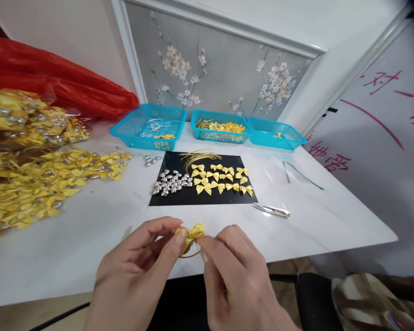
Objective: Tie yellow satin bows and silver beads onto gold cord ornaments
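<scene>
Near the table's front edge, my left hand [141, 264] pinches a yellow ribbon bow [198, 229] between thumb and fingers. A thin gold cord [190, 256] loops below the bow, and a silvery bit shows at its middle. The closed fingertips of my right hand [236, 271] grip the cord at the bow's right side, partly hiding it. Beyond my hands lies a black mat [200, 200]. On it are a cluster of small silver beads [172, 183], rows of yellow bows [222, 177] and a bundle of gold cords [196, 158].
Thread snips [272, 210] lie right of the mat. Three blue baskets [148, 140] stand along the back. Loose beads [152, 160] sit left of the mat. Heaped yellow bows with beads [37, 188] and a red bag [65, 87] fill the left. A green strip [305, 176] lies right.
</scene>
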### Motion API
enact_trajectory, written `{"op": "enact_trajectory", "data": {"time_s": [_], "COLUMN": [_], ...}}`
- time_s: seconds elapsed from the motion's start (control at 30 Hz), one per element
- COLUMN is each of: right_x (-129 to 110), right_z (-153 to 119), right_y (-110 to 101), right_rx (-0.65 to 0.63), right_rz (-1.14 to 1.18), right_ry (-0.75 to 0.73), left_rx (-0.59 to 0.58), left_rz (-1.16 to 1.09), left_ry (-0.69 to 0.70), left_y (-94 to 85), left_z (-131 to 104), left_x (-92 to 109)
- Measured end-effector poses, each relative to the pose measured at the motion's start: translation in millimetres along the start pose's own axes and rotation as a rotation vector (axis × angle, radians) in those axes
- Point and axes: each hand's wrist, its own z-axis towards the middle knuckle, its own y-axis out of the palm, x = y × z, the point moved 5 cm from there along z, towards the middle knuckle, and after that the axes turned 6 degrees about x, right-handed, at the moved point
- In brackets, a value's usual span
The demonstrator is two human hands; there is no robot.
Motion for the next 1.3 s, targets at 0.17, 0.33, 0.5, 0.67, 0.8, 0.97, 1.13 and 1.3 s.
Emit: {"op": "enact_trajectory", "data": {"time_s": [0.17, 0.33, 0.5, 0.67, 0.8, 0.97, 1.13, 1.3], "right_x": [1.5, 6.1, 7.8, 7.5, 7.5, 7.0, 10.3, 12.9], "right_z": [-5.7, -9.9, -7.0, -5.8, -6.7, -8.7, -12.2, -14.0], "right_y": [5.1, 8.4, 6.9, 6.0, 6.2, 6.8, 9.4, 10.4], "right_rx": [0.051, 0.078, 0.064, 0.045, 0.050, 0.096, 0.134, 0.162], "right_rz": [0.017, 0.084, 0.127, 0.169, 0.150, 0.151, 0.152, 0.132], "right_ry": [0.043, 0.107, 0.145, 0.166, 0.182, 0.177, 0.185, 0.162], "left_rx": [-0.007, -0.052, -0.087, -0.107, -0.103, -0.074, -0.090, -0.085], "left_rz": [-0.118, -0.311, -0.394, -0.395, -0.362, -0.355, -0.382, -0.401], "left_ry": [-0.074, -0.224, -0.336, -0.320, -0.256, -0.228, -0.248, -0.269], "left_y": [1.6, 9.9, 12.9, 13.7, 13.8, 12.2, 14.8, 16.1], "left_z": [-1.5, -2.0, -3.4, -4.4, -6.0, -8.1, -9.4, -13.0], "left_x": [0.2, 5.6, 4.9, 1.7, 1.1, 0.7, 0.5, -2.3]}}
